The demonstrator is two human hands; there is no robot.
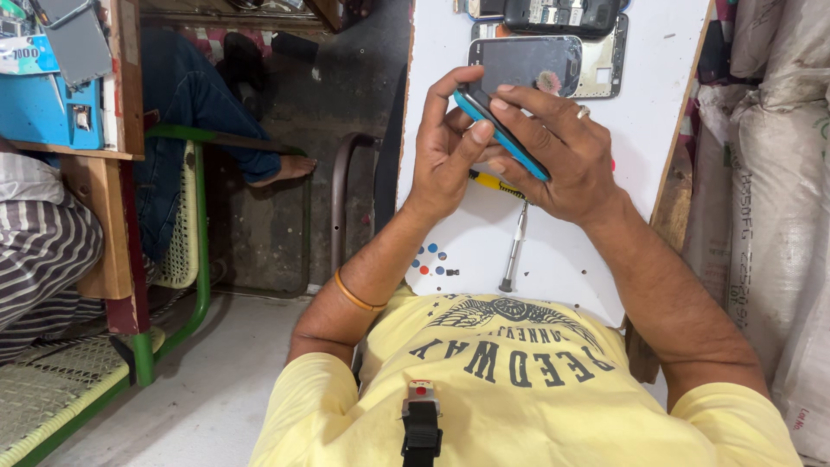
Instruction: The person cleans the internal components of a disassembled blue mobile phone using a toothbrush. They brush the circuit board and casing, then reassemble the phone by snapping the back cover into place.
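Slim phone with bright blue plastic edge and dark face (500, 130), held up over the white board, clear of the surface. Long axis slanted, upper-left end near the left thumb, lower-right end running down under the right palm; blue edge turned toward the camera.

Left hand (445, 143) on the phone's upper-left end: thumb bent across the near edge, other fingers curled behind the body, closed around it. Right hand (553, 151) lying over the lower-right stretch, fingers (519, 99) laid flat and close together along the top face, tips meeting the left thumb; silver ring (583, 111) on one finger. Both hands closed on the same phone, touching each other at its upper end; left nearer the tip, right covering most of the length. Far side of the grip hidden.

Just beyond the hands, flat on the board: dark smartphone with cracked-looking screen (525, 62), beside a bare silver phone frame (603, 65); another black handset (562, 15) at the top edge. Below the hands: yellow-handled screwdriver with steel shaft (513, 246), shaft pointing toward the body, handle tucked under the right wrist. Cluster of small blue and red dots (430, 259) lower left on the white work board (657, 95).

Orange band (358, 298) on the left forearm. Off to the left, well apart: green metal chair frame (201, 251), another person's leg in blue jeans (186, 121). Pale woven sacks (782, 199) stacked at right
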